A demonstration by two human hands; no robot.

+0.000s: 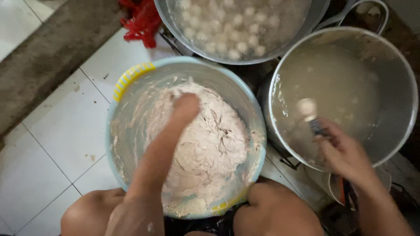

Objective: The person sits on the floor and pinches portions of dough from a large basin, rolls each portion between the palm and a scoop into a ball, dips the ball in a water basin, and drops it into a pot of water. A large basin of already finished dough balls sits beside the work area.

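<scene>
White tiled floor (pixel 57 144). I log: left hand (pixel 183 109) clenched in pale paste (pixel 205 144) inside blue basin (pixel 131 72); right hand (pixel 341 150) grasping spoon (pixel 308 111) over pot (pixel 407 83) (blurred). Best scoop small, steady.

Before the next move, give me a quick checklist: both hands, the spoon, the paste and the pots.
1. Left hand in the paste: ok, it is pressed into the mound inside the light blue bowl.
2. Right hand on the spoon: ok, fingers closed on the handle, bowl of the spoon over the metal pot.
3. Spoon loaded: cannot tell, it is blurred.
4. Metal pot holds liquid: ok, cloudy water fills it.
5. Second pan above: ok, pale balls sit in its water.
6. Bowl steady: cannot tell, it sits on the tiled floor between the knees, contact hidden.
</scene>
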